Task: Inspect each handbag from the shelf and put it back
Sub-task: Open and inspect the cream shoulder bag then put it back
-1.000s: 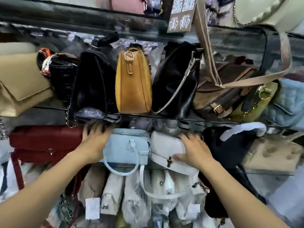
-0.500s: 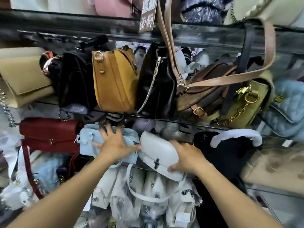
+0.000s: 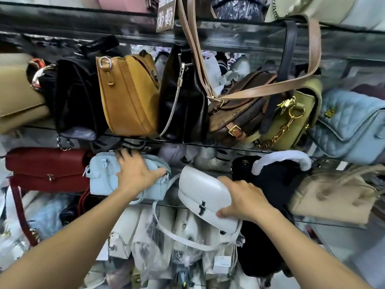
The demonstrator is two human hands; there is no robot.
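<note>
Your right grip (image 3: 243,199) is closed on the white handbag (image 3: 200,192), thumb under its lower edge and fingers curled over its right end. The bag sits tilted at the front of the lower glass shelf (image 3: 333,225), clasp facing you, just beside a black bag (image 3: 270,184) with a white-wrapped handle. Your left grip (image 3: 137,174) lies open, fingers spread flat across the pale blue handbag (image 3: 104,176) and holding nothing. That bag stands on the same shelf, between the white handbag and a red handbag (image 3: 45,170).
</note>
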